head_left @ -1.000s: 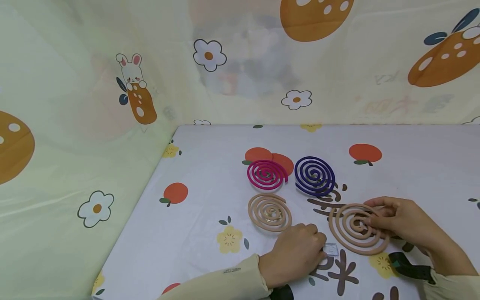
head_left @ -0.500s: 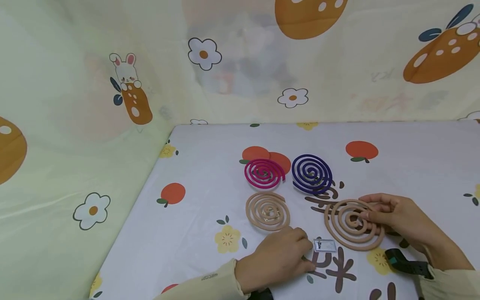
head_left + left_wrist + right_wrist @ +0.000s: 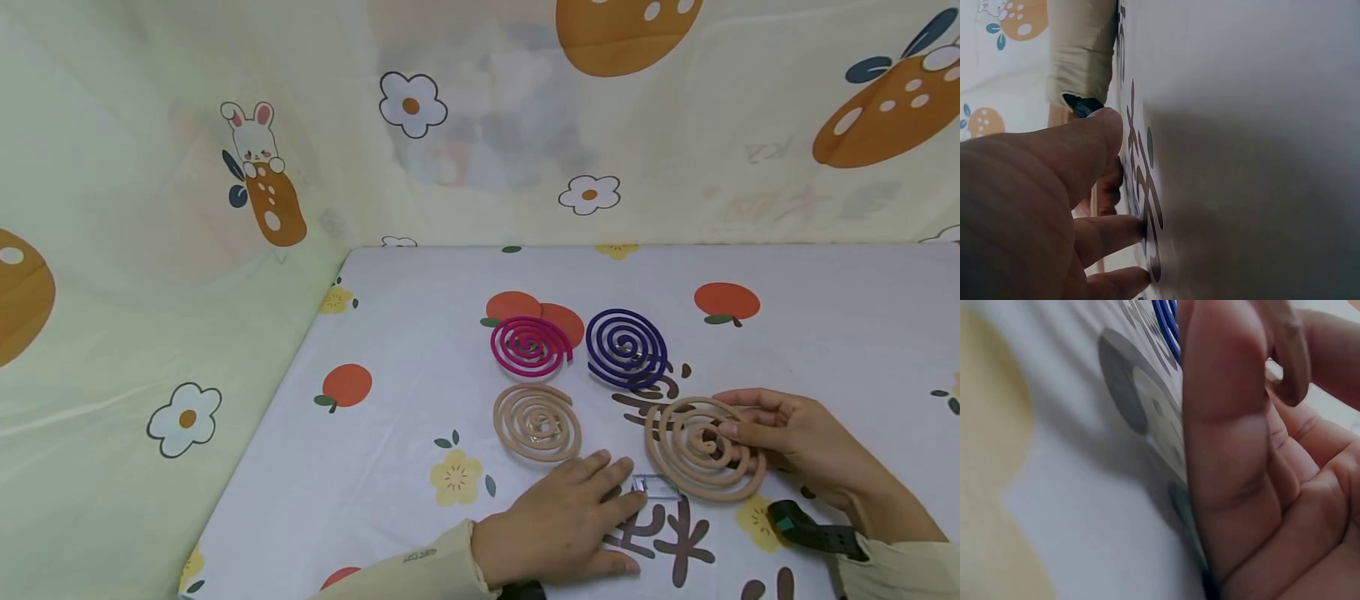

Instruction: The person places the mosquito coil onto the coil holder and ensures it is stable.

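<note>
In the head view my right hand (image 3: 806, 446) pinches a tan mosquito coil (image 3: 705, 446) on its right side, with the thumb on top. The coil is held just above the cloth, slightly tilted. Below and left of it lies a small metal coil stand (image 3: 658, 487), partly overlapped by the coil's edge. My left hand (image 3: 558, 521) lies palm down with spread fingers, its index fingertip touching the stand's left end. The left wrist view shows the left fingers (image 3: 1113, 234) touching the cloth. In the right wrist view a piece of the coil (image 3: 1291, 369) shows behind a finger.
A second tan coil (image 3: 537, 422) lies just beyond the left hand, a magenta coil (image 3: 531, 347) behind it and a dark blue coil (image 3: 626, 348) to the right. All rest on a white patterned tablecloth (image 3: 405, 333). A patterned curtain (image 3: 480, 167) rises behind the table.
The left hand's curled fingers have let go of the metal stand, drawn left, then spread out with the index finger back on it. The right hand and its coil have shifted slightly left.
</note>
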`<state>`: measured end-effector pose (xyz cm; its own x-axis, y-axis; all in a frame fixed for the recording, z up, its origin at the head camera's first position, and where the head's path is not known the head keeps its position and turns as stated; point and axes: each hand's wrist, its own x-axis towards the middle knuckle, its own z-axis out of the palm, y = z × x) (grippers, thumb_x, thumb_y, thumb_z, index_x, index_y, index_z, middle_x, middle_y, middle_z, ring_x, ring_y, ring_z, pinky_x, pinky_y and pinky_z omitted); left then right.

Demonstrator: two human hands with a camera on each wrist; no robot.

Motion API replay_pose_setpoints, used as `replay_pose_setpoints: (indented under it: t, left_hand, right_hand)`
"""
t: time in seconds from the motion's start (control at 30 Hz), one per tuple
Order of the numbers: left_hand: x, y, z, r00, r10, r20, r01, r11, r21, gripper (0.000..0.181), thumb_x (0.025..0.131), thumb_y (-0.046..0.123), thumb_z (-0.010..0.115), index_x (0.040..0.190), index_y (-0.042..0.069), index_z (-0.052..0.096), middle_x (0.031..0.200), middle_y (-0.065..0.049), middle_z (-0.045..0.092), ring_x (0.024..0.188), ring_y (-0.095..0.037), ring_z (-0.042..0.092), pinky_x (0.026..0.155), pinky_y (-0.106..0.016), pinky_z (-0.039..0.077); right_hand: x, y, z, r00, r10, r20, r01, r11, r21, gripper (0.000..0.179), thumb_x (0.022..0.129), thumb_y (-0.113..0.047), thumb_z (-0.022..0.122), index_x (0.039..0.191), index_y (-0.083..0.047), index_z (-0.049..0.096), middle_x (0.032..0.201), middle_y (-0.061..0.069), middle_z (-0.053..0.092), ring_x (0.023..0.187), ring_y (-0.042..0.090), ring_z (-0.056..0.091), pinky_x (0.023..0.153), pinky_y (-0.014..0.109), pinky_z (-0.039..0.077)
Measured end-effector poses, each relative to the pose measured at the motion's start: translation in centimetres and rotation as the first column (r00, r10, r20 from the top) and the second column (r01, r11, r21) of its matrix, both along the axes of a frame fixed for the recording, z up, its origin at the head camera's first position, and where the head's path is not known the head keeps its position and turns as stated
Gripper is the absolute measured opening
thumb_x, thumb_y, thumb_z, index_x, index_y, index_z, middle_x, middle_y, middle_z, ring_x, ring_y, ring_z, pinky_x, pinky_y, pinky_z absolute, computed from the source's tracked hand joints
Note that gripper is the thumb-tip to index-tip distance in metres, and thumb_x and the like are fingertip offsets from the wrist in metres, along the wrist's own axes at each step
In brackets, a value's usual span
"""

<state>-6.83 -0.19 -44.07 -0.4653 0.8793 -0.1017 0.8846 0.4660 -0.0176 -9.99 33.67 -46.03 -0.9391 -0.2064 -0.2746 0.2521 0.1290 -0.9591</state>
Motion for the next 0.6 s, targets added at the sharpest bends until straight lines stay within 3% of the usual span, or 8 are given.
replay_pose_setpoints:
  t: [0.13, 0.3, 0.5, 0.6]
  left_hand:
    - [0.1, 0.2, -0.1, 1.0, 0.022, 0.022, -0.021, 1.0, -0.02, 0.075, 0.099, 0.075, 0.044, 0.16, 0.032, 0.042, 0.169, -0.003, 0.033, 0.154, -0.025, 0.032, 0.123, -0.041, 0.032]
    - [0.0, 0.5, 0.1, 0.997, 0.047, 0.068, -0.043, 0.997, -0.066, 0.076, 0.099, 0.077, 0.04, 0.163, 0.036, 0.034, 0.172, -0.002, 0.024, 0.158, -0.026, 0.024, 0.125, -0.042, 0.028]
    - [0.0, 0.8, -0.1, 0.996, 0.063, 0.069, -0.057, 0.995, -0.084, 0.083, 0.098, 0.078, 0.037, 0.167, 0.037, 0.02, 0.174, -0.001, 0.019, 0.159, -0.028, 0.02, 0.126, -0.043, 0.025]
    - [-0.1, 0.9, -0.3, 0.995, 0.064, 0.074, -0.058, 0.995, -0.083, 0.085, 0.098, 0.079, 0.038, 0.168, 0.036, 0.017, 0.174, -0.001, 0.017, 0.159, -0.028, 0.018, 0.126, -0.043, 0.024]
  right_hand:
    - [0.0, -0.4, -0.3, 0.999, 0.034, -0.024, -0.036, 0.995, -0.088, 0.036, 0.102, 0.003, 0.061, 0.121, -0.026, 0.071, 0.107, 0.005, 0.079, 0.092, 0.014, 0.075, 0.075, 0.028, 0.061]
    - [0.0, -1.0, -0.4, 0.996, 0.08, -0.042, -0.084, 0.993, -0.086, 0.036, 0.103, 0.002, 0.06, 0.124, -0.025, 0.07, 0.109, 0.005, 0.079, 0.097, 0.015, 0.075, 0.082, 0.026, 0.06]
    - [0.0, -1.8, -0.5, 0.989, 0.132, -0.067, -0.14, 0.982, -0.128, 0.036, 0.103, 0.003, 0.058, 0.125, -0.023, 0.07, 0.109, 0.007, 0.079, 0.097, 0.015, 0.075, 0.08, 0.028, 0.061]
    - [0.0, -2.0, -0.5, 0.986, 0.158, -0.062, -0.167, 0.966, -0.197, 0.037, 0.104, 0.005, 0.056, 0.126, -0.021, 0.07, 0.108, 0.009, 0.079, 0.096, 0.016, 0.074, 0.079, 0.029, 0.061]
